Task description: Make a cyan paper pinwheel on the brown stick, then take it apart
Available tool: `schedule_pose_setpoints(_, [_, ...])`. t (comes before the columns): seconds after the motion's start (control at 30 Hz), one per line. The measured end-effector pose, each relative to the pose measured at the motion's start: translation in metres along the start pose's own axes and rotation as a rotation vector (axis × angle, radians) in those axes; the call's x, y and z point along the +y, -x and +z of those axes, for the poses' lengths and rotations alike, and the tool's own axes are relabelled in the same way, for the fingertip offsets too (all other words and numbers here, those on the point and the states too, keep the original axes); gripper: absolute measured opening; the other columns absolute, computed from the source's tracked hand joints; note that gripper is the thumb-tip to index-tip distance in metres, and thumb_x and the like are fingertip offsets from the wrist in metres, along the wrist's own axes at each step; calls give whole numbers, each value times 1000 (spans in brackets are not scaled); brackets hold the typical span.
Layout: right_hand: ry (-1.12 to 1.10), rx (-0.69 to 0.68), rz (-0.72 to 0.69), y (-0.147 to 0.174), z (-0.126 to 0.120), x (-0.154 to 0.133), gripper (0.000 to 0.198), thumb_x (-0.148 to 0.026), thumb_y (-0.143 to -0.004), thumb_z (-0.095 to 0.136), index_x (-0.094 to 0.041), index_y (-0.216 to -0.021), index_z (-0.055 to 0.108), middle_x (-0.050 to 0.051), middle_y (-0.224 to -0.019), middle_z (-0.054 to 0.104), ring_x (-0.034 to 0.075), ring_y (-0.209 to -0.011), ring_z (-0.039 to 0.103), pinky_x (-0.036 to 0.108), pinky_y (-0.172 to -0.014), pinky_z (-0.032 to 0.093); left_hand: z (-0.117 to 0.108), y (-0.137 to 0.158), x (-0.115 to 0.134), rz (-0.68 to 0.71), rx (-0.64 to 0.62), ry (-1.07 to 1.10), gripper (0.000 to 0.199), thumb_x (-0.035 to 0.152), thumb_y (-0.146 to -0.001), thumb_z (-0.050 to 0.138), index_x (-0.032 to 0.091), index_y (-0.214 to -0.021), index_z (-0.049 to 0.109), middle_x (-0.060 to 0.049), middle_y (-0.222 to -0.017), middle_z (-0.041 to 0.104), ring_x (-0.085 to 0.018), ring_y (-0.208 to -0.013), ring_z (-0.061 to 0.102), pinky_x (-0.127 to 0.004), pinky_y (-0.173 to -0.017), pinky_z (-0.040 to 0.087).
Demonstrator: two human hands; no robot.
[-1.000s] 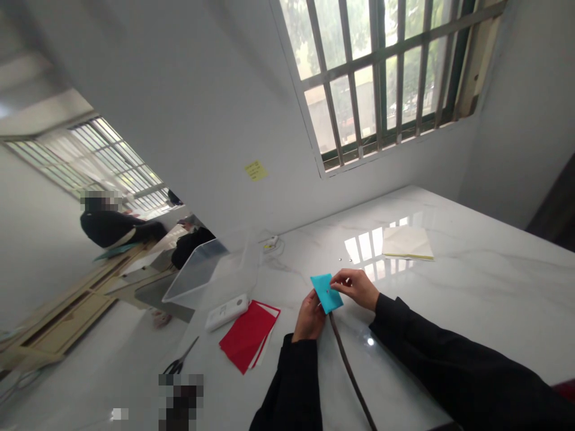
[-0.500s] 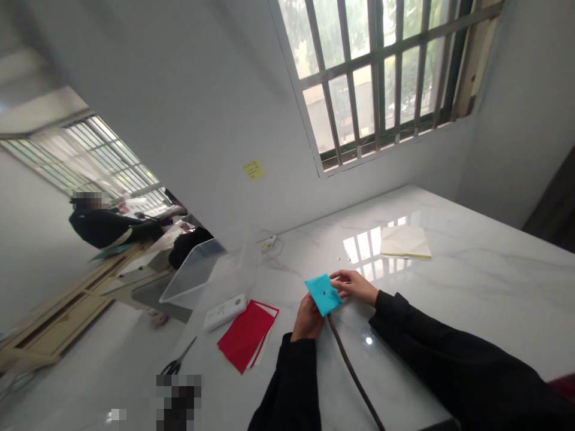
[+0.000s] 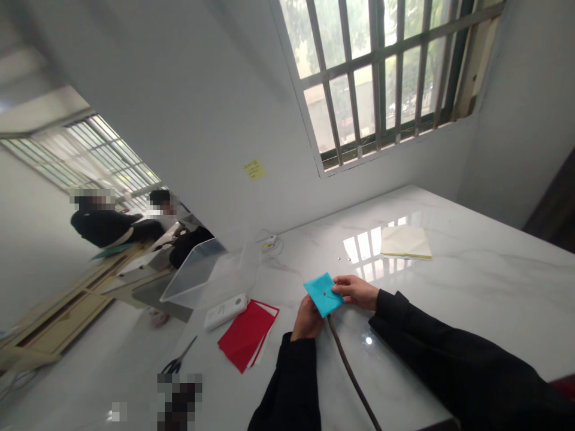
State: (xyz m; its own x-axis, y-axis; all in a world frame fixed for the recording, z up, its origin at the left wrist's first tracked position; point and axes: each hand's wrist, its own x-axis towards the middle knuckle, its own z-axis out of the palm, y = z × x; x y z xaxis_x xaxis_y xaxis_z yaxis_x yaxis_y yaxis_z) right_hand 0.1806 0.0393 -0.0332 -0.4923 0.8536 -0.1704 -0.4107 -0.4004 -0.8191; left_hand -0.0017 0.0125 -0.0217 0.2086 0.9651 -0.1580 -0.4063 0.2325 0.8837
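Observation:
A bright blue piece of folded paper (image 3: 320, 292), roughly square with a small dark dot at its middle, is held up over the table. My left hand (image 3: 308, 321) is closed around its lower left side from beneath; most of those fingers are hidden behind the paper. At the right edge, my right hand (image 3: 354, 291) pinches the paper between thumb and fingers. A thin brown stick (image 3: 348, 362) runs from under the blue paper down toward the table's near edge. Whether the stick is fixed to the paper, I cannot tell.
Red sheets (image 3: 247, 335) overlap a white box-shaped device (image 3: 226, 311) on the left. Scissors (image 3: 178, 357) lie nearer me. A clear plastic bin (image 3: 193, 272) stands behind. Cream sheets (image 3: 405, 240) lie at the back right of the marble-look table (image 3: 485, 269). People sit across the room.
My right hand has closed its fingers on the blue paper's right edge, and more of the paper's face shows. The left hand stays almost still. A second person's head now shows across the room.

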Motion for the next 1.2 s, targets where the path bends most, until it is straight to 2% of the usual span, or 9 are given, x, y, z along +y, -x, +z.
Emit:
schedule_pose_setpoints(0.4, [-7, -21, 20, -2, -2, 3, 53, -44, -60, 97, -16, -98, 71, 6, -98, 75, 15, -84, 70, 26, -78, 55, -4, -1, -3, 19, 29, 2, 49, 48, -67, 88, 13, -100, 78, -14, -103, 79, -28, -94, 72, -39, -90, 55])
schedule_pose_setpoints(0.53, [-9, -17, 24, -2, -3, 2, 53, -44, -61, 96, -16, -99, 72, 7, -99, 76, 15, -84, 71, 27, -79, 55, -4, -1, -3, 18, 21, -10, 52, 50, -67, 88, 12, -101, 78, -15, -102, 78, -29, -94, 72, -39, -90, 55])
schedule_pose_setpoints(0.83, [-23, -16, 18, -2, -5, 4, 52, -43, -61, 96, -17, -99, 71, 6, -100, 75, 16, -86, 70, 29, -83, 54, -2, -1, -1, 30, 20, -57, 45, 52, -71, 85, 15, -95, 77, -15, -98, 78, -32, -99, 72, -41, -91, 56])
schedule_pose_setpoints(0.97, [-26, -21, 5, -3, -8, 3, 51, -42, -62, 95, -18, -100, 71, 5, -100, 74, 15, -88, 69, 28, -83, 53, -3, -3, -2, 49, 16, -66, 48, 53, -70, 86, 17, -100, 76, -15, -102, 78, -33, -102, 72, -42, -90, 57])
schedule_pose_setpoints(1.07, [-12, 32, -18, -5, -10, 1, 50, -44, -62, 95, -18, -98, 71, 5, -99, 74, 14, -85, 68, 27, -78, 52, -8, -7, -3, 85, 96, -78, 52, 51, -66, 89, 16, -101, 75, -14, -101, 79, -30, -97, 74, -39, -86, 58])
schedule_pose_setpoints(1.2, [83, 148, -84, -8, -12, -1, 50, -48, -63, 92, -17, -96, 70, 4, -91, 72, 14, -79, 65, 26, -71, 49, -16, -13, -3, 185, 329, -133, 54, 44, -61, 94, 15, -102, 74, -12, -100, 79, -25, -91, 74, -34, -82, 57])
